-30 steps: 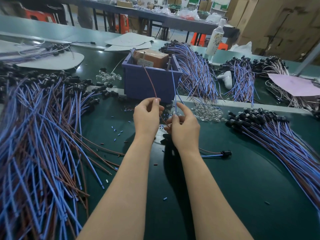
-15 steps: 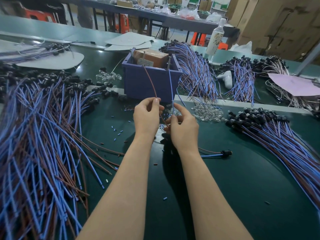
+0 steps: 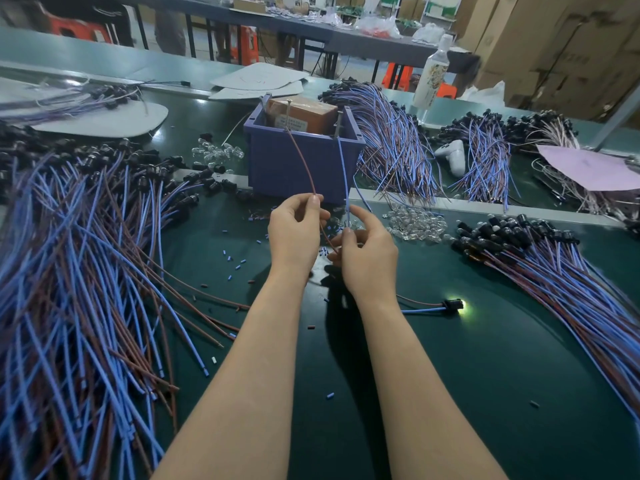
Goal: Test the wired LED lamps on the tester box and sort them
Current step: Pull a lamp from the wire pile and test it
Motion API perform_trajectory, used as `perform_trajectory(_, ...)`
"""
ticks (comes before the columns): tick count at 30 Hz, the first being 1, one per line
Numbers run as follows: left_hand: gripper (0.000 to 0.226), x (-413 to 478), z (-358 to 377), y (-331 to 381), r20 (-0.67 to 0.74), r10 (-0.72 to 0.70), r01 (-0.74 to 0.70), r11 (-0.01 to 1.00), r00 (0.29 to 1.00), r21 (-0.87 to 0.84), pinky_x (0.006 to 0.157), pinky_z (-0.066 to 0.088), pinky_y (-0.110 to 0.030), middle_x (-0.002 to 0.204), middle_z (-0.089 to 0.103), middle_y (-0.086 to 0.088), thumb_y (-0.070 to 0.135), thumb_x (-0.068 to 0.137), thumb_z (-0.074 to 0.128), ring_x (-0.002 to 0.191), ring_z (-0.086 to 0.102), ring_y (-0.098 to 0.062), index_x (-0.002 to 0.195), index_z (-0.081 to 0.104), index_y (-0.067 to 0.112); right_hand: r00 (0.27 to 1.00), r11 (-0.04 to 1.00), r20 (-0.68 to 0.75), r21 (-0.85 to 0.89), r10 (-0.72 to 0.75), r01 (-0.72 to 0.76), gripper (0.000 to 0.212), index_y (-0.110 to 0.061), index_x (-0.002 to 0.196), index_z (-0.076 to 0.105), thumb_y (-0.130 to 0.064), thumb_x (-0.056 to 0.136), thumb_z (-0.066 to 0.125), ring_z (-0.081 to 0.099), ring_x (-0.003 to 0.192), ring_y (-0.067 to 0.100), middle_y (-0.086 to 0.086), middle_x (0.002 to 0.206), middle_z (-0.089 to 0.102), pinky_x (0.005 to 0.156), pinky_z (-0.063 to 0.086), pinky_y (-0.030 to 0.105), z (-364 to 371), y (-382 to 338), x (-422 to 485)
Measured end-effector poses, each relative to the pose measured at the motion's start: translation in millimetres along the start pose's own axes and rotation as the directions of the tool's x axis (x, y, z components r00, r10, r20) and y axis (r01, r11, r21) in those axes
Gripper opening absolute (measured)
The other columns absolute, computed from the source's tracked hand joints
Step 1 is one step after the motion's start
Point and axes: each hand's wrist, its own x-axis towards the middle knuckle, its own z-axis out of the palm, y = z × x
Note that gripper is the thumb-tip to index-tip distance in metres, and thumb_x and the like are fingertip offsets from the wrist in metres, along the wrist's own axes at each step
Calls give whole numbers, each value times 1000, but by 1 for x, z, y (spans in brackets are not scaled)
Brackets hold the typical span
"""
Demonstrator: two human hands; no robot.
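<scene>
A purple tester box (image 3: pixel 301 161) with two metal pins stands at the table's middle. My left hand (image 3: pixel 294 233) pinches a brown wire (image 3: pixel 304 164) whose tip reaches the left pin. My right hand (image 3: pixel 367 254) pinches a blue wire (image 3: pixel 343 168) that runs up to the right pin. Both wires trail down under my right wrist to a black LED lamp (image 3: pixel 453 304) lying on the green mat, and it glows. A big pile of wired lamps (image 3: pixel 86 258) lies at the left, another pile (image 3: pixel 554 268) at the right.
Loose clear bulbs (image 3: pixel 415 221) lie right of the box, more bulbs (image 3: pixel 216 154) left of it. More wire bundles (image 3: pixel 391 140) lie behind, with a white bottle (image 3: pixel 431 76) and pink paper (image 3: pixel 588 168). Cut bits of insulation dot the mat.
The blue wire's tip has reached the right pin and the lamp on the mat has lit up. Both hands stay almost where they were.
</scene>
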Motion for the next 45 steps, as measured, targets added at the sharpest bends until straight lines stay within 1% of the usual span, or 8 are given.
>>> perform_trajectory(2, 16, 0, 0, 0, -8, 2, -2, 1000, 1000, 1, 80, 51, -33, 69, 62, 3, 15, 96, 50, 66, 57, -6, 94, 65, 12, 1000, 1000, -12, 14, 11, -11, 36, -20, 125, 56, -5, 93, 46, 68, 67, 21, 11, 85, 68, 75, 56, 36, 0, 0, 0)
perform_trajectory(6, 16, -1, 0, -1, -10, 12, -12, 1000, 1000, 15, 77, 50, -29, 69, 63, 5, 16, 96, 50, 65, 57, -5, 94, 65, 13, 1000, 999, -16, 28, 18, -18, 38, -21, 127, 55, -5, 94, 46, 67, 61, 15, 10, 85, 68, 65, 55, 24, 0, -1, 0)
perform_trajectory(9, 15, -1, 1, 0, -9, 4, -4, 1000, 1000, 9, 79, 50, -31, 68, 63, 4, 15, 96, 50, 64, 57, -4, 94, 65, 12, 1000, 1000, -1, 20, 15, -15, 37, -21, 125, 57, -4, 93, 46, 68, 64, 20, 11, 82, 68, 70, 56, 33, 0, -1, 0)
perform_trajectory(14, 16, -1, 0, 1, -2, -4, 4, 1000, 1000, 10, 85, 52, -37, 69, 63, 3, 15, 96, 50, 67, 58, -7, 96, 66, 11, 1000, 1000, 18, 7, 8, -8, 36, -20, 123, 59, -4, 93, 47, 68, 66, 22, 9, 83, 68, 73, 57, 40, 2, -2, -1)
perform_trajectory(25, 17, -2, 0, 0, 0, 5, -5, 1000, 1000, 27, 77, 50, -28, 69, 63, 5, 16, 97, 50, 64, 57, -2, 97, 66, 12, 999, 1000, -48, 28, -1, 3, 36, -21, 124, 56, -6, 92, 47, 66, 74, 26, 9, 81, 68, 82, 53, 47, 4, -2, -2)
perform_trajectory(34, 17, -2, 1, 1, 5, -3, 3, 1000, 1000, 22, 85, 52, -41, 69, 63, 4, 16, 96, 50, 66, 58, -7, 95, 67, 12, 999, 998, -29, 54, 27, -25, 37, -21, 125, 56, -5, 93, 46, 68, 74, 27, 10, 82, 68, 80, 54, 47, 3, 0, -1)
perform_trajectory(40, 17, -2, 1, 1, 4, -4, 4, 1000, 1000, 21, 85, 52, -42, 68, 62, 3, 15, 96, 50, 65, 57, -8, 96, 66, 10, 1000, 1000, -3, 13, 18, -18, 36, -20, 121, 59, -4, 91, 46, 67, 74, 30, 11, 81, 69, 79, 54, 47, 4, -1, 0)
perform_trajectory(45, 17, -2, 1, 2, 5, -2, 2, 1000, 1000, 24, 86, 52, -42, 69, 63, 3, 15, 96, 50, 67, 58, -8, 97, 66, 10, 1000, 1000, -27, 24, 17, -16, 36, -22, 123, 57, -6, 93, 47, 67, 75, 24, 10, 84, 69, 81, 54, 45, 3, 0, 0)
